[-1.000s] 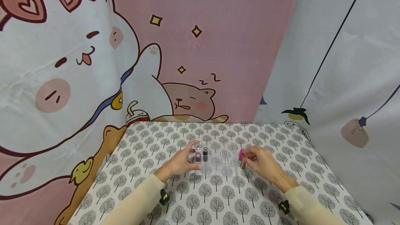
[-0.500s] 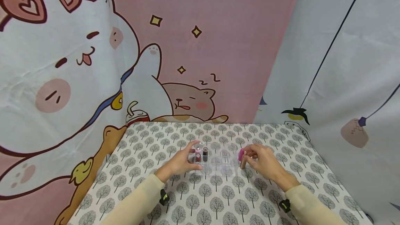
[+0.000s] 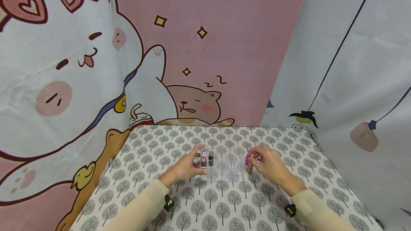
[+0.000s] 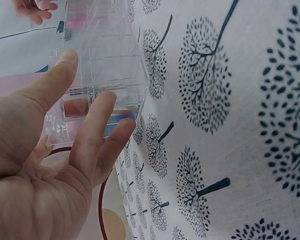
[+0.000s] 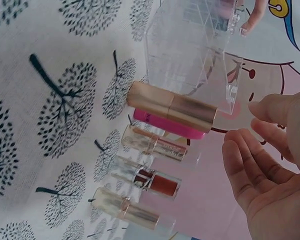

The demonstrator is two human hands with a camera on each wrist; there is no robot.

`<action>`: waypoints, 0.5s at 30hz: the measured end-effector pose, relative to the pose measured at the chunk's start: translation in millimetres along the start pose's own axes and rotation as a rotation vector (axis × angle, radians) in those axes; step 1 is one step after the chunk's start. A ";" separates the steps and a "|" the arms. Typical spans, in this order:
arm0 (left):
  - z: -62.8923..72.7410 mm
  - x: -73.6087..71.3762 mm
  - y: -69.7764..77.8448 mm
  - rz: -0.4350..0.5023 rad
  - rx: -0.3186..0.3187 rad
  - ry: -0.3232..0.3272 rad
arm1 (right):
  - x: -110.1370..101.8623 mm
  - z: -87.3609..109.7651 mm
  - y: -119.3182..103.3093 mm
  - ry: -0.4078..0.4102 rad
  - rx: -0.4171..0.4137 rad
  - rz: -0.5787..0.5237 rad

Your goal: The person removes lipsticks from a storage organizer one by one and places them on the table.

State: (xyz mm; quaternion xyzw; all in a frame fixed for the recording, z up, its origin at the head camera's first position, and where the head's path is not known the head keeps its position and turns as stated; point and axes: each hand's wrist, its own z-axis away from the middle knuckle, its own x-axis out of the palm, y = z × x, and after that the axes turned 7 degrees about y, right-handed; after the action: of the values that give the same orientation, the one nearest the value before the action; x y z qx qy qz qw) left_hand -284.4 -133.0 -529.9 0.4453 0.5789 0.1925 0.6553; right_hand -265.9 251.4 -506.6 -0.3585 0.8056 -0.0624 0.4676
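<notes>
A clear plastic organizer (image 3: 237, 165) with compartments stands on the table. My left hand (image 3: 185, 165) grips its left end, thumb on the near side and fingers around the far side. A red-and-pink lip tube (image 3: 203, 159) and a dark one (image 3: 211, 158) stand in the left compartments. Beyond the organizer's right end, a gold lipstick tube (image 5: 172, 106) stands upright, beside a bright pink tube (image 5: 197, 133). My right hand (image 5: 277, 172) is just above the gold tube's top, thumb and fingers apart, holding nothing.
Several clear lip gloss tubes, including a red one (image 5: 164, 185) and a pale gold one (image 5: 132, 209), stand in a row past the pink tube. The right hand hides them in the head view. A tree-print cloth (image 3: 221, 209) covers the table, with a cartoon curtain (image 3: 244, 45) behind.
My right hand has shifted slightly left and its fingertips have risen toward the top of the gold tube. The left hand and organizer stay in place.
</notes>
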 end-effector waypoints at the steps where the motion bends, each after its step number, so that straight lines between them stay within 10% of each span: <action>1: -0.1 0.1 -0.1 0.000 -0.001 0.000 | 0.9 -0.7 -1.6 0.005 -0.010 -0.005; 15: 0.7 -0.2 0.3 0.010 0.016 0.005 | 16.7 -11.2 -20.4 0.012 -0.120 -0.082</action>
State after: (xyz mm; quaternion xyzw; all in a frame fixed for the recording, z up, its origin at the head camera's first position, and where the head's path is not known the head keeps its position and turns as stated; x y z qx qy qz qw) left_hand -283.8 -133.3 -529.6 0.4528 0.5798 0.1922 0.6495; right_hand -269.3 223.2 -503.3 -0.4183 0.7953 -0.0355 0.4374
